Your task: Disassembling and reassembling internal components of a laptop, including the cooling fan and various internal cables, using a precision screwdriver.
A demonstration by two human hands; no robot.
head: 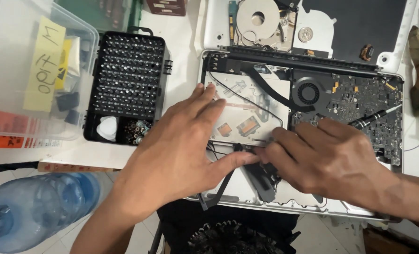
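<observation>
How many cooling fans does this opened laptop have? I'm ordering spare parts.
1: a round black fan sits near the hinge edge, left of the circuit board. The left hand and right hand may hide other parts.
</observation>
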